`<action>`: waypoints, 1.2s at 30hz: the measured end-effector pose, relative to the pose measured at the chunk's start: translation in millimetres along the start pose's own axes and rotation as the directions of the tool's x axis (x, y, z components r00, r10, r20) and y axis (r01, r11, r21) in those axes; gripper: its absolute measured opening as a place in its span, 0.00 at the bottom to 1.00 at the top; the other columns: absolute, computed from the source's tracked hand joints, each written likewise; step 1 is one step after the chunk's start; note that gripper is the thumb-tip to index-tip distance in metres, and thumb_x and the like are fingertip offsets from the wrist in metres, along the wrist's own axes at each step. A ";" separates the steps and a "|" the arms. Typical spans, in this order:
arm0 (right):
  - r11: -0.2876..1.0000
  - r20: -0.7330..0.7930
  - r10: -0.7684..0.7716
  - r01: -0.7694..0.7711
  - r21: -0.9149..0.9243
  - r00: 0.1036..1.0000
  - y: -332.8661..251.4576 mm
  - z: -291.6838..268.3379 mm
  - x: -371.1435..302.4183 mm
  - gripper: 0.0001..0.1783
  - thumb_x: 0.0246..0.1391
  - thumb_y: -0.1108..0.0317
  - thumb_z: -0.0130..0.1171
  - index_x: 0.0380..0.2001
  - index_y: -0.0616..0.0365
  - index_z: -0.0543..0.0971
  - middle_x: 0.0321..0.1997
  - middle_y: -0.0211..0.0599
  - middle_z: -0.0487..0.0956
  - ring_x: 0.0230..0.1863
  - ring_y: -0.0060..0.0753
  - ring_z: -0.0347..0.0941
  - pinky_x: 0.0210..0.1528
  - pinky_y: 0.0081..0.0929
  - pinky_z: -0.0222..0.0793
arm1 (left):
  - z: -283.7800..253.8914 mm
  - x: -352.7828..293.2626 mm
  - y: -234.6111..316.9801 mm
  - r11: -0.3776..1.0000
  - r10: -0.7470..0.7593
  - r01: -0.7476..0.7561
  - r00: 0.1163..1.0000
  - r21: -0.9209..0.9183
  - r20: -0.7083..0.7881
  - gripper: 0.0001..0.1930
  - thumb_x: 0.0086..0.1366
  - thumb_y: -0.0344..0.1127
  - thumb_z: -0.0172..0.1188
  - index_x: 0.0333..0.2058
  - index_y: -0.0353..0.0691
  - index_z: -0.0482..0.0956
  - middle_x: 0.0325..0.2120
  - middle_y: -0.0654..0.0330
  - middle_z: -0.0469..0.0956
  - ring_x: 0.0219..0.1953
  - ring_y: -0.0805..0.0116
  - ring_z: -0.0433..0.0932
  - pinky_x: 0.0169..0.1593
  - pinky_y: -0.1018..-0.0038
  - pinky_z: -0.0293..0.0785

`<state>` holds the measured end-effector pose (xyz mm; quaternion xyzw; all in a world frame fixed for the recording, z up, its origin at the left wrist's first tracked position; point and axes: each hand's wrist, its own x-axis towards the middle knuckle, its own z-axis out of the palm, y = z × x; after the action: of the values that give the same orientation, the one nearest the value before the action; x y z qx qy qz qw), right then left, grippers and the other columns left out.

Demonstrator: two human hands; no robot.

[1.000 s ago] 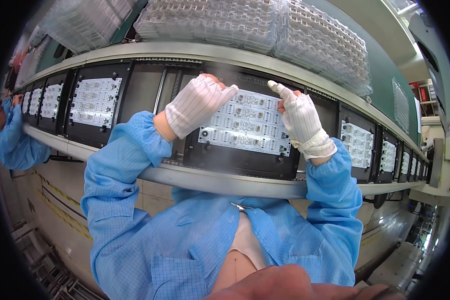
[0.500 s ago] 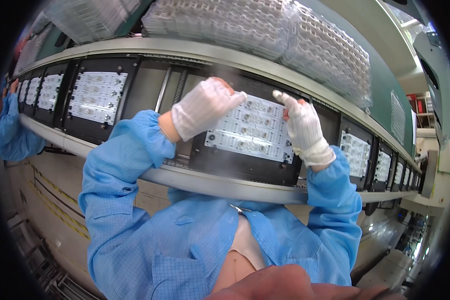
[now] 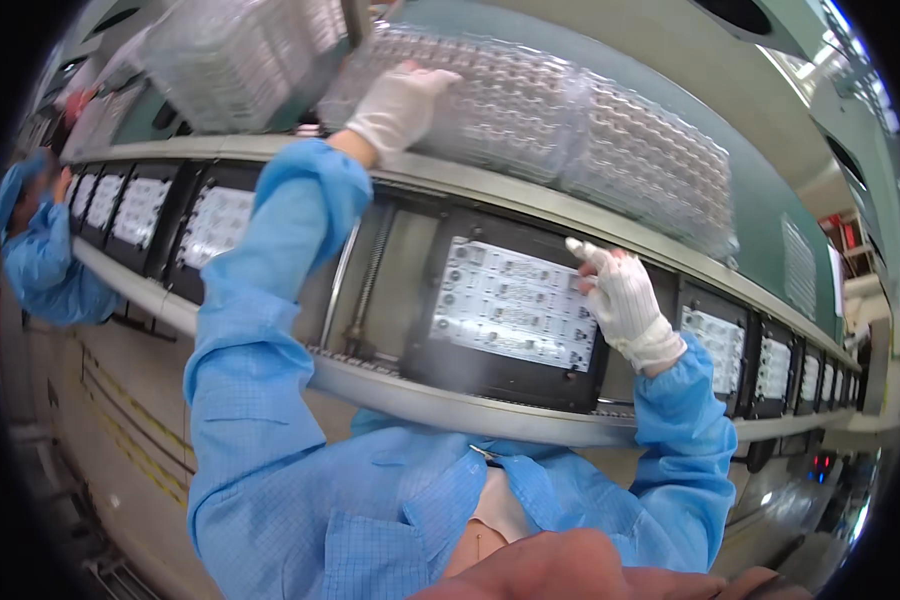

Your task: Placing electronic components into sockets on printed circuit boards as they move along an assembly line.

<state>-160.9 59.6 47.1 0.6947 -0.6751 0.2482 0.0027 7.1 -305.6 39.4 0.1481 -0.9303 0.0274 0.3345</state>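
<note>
My left hand, in a white glove with bare fingertips, reaches over the stacked clear plastic trays behind the line. Its fingers are stretched out, and nothing shows in them. My right hand, gloved the same way, hovers at the right edge of a white circuit board panel. That hand's index finger points out, apart from the bare thumb; no held thing is visible. The panel bears rows of small parts and lies on a black carrier plate in the conveyor.
More white panels on black carriers stand along the conveyor, left and right. Metal rails border it. Another tray stack is at the back left. A co-worker in blue is at the far left.
My left hand has left the panel and moved up and away to the clear trays. My right hand stays beside the panel's right edge. The whole view has shifted slightly.
</note>
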 end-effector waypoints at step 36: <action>0.994 -0.337 -0.028 -0.010 -0.109 0.941 21.7 -4.3 38.7 0.33 0.45 0.86 0.57 0.57 0.53 0.79 0.33 0.38 0.80 0.37 0.38 0.78 0.42 0.34 0.76 | -71.5 -99.1 129.0 0.928 0.345 -0.249 0.854 -0.276 0.391 0.17 0.57 0.26 0.63 0.47 0.43 0.76 0.27 0.59 0.79 0.34 0.57 0.79 0.45 0.64 0.75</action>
<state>-184.1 22.9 57.2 0.6437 -0.6740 0.3266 0.1574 85.7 -146.2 38.6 -0.0328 -0.9900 -0.0556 0.1254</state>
